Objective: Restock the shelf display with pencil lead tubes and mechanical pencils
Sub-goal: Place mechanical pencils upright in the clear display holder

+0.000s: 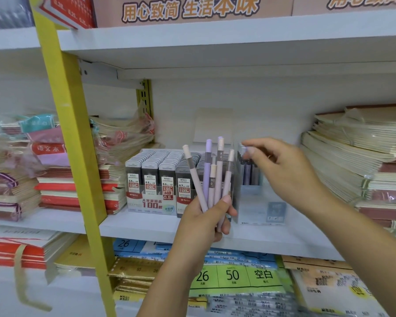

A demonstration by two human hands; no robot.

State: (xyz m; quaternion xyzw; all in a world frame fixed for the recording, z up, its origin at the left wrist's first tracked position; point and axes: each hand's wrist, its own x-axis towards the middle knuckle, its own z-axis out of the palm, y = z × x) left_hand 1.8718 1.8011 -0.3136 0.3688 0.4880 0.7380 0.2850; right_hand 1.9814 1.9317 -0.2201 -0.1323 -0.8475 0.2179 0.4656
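Gripping a fan of pencils [212, 179] in the left hand [204, 218], fingers and thumb curled round the lower ends, caps up. Slim matte barrels: pale pink, one lilac, cream caps, a brown-grey band just below each cap. Held right in front of the lead tubes [151, 177], packed in tight rows in a display carton on the shelf [146, 225]; dark tubes, grey tops, white-and-red labels reading 0.5 and 0.7 HB. Reaching with the right hand [281, 168] over the clear box [258, 207] just right of the tubes, thumb and forefinger close together above more pencils standing inside. Too blurred to tell whether pinching anything. Flanked by stacked notebooks [352, 156] on both sides.
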